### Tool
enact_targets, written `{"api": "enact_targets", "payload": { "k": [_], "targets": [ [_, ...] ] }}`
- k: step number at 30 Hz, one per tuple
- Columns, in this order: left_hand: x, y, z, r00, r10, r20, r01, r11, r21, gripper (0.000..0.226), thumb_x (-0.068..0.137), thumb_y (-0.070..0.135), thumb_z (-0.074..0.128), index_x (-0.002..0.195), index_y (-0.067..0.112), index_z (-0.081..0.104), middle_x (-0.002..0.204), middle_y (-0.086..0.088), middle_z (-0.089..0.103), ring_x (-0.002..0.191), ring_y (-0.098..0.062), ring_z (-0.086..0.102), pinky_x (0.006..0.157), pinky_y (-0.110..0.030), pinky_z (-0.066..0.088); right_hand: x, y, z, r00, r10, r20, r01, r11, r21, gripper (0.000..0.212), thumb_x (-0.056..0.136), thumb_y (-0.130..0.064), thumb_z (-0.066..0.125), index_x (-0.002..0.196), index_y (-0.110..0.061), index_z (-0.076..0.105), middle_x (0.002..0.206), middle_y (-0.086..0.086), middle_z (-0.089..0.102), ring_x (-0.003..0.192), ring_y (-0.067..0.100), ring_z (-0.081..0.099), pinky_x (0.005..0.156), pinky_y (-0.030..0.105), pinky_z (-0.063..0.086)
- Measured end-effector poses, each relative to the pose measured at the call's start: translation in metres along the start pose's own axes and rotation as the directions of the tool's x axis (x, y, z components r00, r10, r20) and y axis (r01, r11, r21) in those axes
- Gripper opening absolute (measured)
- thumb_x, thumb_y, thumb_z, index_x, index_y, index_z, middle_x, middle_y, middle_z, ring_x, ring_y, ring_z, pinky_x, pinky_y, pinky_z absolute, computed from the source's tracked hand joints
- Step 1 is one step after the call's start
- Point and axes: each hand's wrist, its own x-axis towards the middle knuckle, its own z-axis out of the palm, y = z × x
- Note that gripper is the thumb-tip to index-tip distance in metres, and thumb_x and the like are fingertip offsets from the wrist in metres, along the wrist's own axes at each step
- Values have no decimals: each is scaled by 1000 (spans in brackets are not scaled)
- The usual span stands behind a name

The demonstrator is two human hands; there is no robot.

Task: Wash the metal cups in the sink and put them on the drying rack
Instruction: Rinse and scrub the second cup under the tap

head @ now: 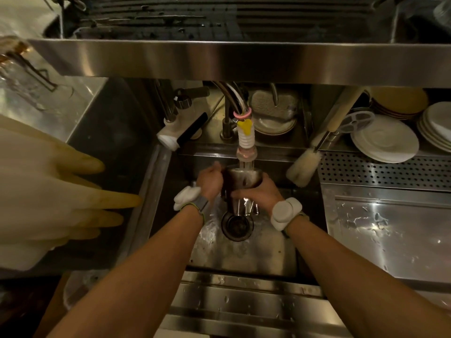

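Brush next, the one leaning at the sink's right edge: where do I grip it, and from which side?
Take the brush by its thick cream handle, not the thin wire stem or bristles. It leans head-down toward the sink, handle rising up and right under the shelf. Come from the left with the right hand: plates crowd its right side.

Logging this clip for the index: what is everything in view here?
cup: one, steel, under the tap, in both hands
tap: one, white ribbed nozzle with yellow piece, above the cup
sink: one, steel, wet, centre
drain: one, dark, below the cup
brush: one, cream, at the sink's right edge
plates: several, white, far right
gloves: cream rubber, left; count unclear
rack: one, dark, top of view
left hand: grips the cup's left side
right hand: wrapped round the cup's body
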Motion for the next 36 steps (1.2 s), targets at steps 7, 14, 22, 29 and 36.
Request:
{"api": "enact_targets", "payload": {
  "k": [7,14,22,29,36],
  "targets": [
    [4,-8,-25,998,-15,-55,16,1000,25,53,100,43,35,110,4,69,120,-20,65,115,-34,58,103,-44,44,-5,-1,-6,996,-78,-44,71,987,-144,97,56,-11,89,137,-14,35,124,0,54,119,21,52,94,31,43],
    [7,-9,-20,1000,19,-4,-18,995,98,58,100,47,31,110,2,67,120,-21,64,113,-37,58,101,-45,44,-18,3,2,973,-228,-12,221,954,-202,106,53,-5,89,141,-14,30,124,0,54,112,13,52,90,22,41],
    [1,-12,-23,997,66,37,-70,992,102,56,100,47,32,114,6,67,123,-20,63,118,-33,56,105,-44,42,-14,-6,-4,959,-247,-136,222,959,-175,104,54,-9,90,141,-15,32,130,3,56,112,14,52,88,21,40],
    [8,-12,-25,995,95,31,-99,984,151,59,101,44,29,112,-1,66,122,-24,62,116,-39,57,103,-45,41,-22,11,-17,966,-233,-111,208,958,-198,107,53,-4,89,142,-14,31,130,3,55,114,12,51,91,20,38],
    [3,-6,-23,996,84,28,-88,975,204,62,100,48,26,111,-2,61,123,-25,60,115,-40,56,104,-45,39,-11,-8,4,973,-227,-39,215,956,-202,105,52,-12,91,140,-16,34,126,0,57,115,15,52,93,24,42]
  ]
}}
